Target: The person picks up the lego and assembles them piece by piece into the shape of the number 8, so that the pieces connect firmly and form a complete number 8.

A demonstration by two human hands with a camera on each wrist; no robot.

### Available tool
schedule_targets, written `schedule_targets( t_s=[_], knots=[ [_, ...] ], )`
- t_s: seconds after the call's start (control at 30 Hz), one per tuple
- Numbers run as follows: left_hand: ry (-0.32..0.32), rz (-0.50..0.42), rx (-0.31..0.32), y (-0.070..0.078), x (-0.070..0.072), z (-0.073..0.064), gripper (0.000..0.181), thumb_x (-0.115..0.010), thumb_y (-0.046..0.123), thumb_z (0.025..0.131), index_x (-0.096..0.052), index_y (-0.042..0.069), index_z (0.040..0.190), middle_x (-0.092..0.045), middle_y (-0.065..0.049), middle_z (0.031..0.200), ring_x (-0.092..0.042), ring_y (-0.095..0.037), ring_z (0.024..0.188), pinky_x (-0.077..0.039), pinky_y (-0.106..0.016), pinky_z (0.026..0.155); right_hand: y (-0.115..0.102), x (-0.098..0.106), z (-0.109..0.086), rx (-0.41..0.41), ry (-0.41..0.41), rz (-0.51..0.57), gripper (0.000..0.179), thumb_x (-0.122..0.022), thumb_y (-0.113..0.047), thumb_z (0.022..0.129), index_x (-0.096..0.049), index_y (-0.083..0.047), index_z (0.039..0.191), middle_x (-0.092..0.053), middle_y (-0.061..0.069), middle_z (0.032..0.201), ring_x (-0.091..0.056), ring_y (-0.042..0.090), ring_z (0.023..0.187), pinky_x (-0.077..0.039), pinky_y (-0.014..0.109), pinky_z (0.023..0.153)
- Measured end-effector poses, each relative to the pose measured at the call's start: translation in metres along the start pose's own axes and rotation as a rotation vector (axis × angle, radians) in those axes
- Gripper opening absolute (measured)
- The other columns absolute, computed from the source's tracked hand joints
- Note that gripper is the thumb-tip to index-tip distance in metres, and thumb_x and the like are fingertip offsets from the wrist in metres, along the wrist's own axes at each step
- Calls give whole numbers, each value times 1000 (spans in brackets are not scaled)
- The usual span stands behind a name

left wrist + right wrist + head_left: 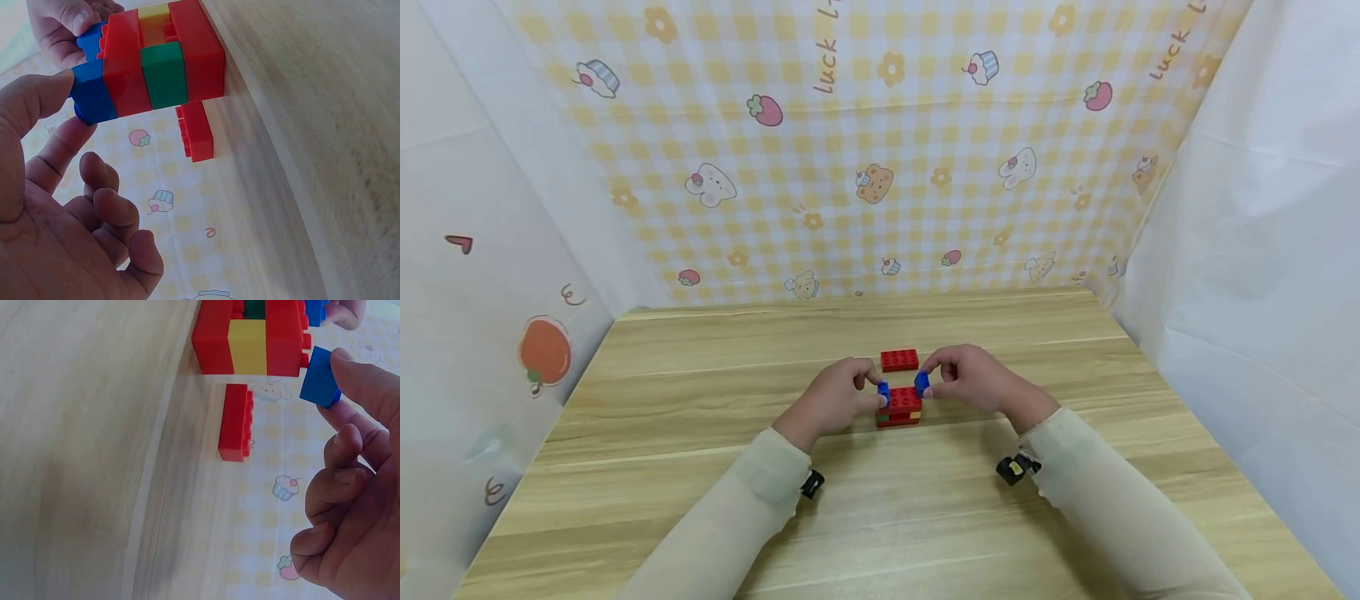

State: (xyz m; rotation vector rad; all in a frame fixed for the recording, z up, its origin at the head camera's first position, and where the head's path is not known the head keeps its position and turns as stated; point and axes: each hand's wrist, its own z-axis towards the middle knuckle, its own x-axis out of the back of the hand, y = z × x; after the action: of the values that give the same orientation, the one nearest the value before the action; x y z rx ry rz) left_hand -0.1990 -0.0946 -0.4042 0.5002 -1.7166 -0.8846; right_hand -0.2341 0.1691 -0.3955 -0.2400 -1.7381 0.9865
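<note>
A small stack of building blocks stands on the table: a red block [895, 422] at the bottom, a green block [164, 75] and a yellow block [247, 347] at opposite ends above it, and another red block [905, 399] across them. My left hand [838, 395] pinches a blue block [94, 92] between thumb and index finger, flush on the stack's left end. In my right hand [973, 379] a second blue block [320, 377] is pinched the same way, tilted at the right end, its lower edge close by the studs of the upper red block.
Behind the stack a loose red block [899, 360] lies studs up on the wooden table [715, 375]. A checked cloth [925, 150] hangs along the table's back edge, with white sheets [1255, 250] at the sides. Black wrist devices [1015, 468] sit below the sleeves.
</note>
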Motion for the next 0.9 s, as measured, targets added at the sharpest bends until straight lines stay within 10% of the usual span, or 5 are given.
schedule_targets(
  t_s=[0.9],
  knots=[
    [-8,-4,12,1,1,-1,14,-80,27,95,-70,21,102,-54,-8,105,-51,-26,88,-41,-36,68,-14,-6,-1,44,-28,-58,22,-84,-19,92,-76,-12,112,-53,-1,73,-48,14,63,-41,29,61]
  ],
)
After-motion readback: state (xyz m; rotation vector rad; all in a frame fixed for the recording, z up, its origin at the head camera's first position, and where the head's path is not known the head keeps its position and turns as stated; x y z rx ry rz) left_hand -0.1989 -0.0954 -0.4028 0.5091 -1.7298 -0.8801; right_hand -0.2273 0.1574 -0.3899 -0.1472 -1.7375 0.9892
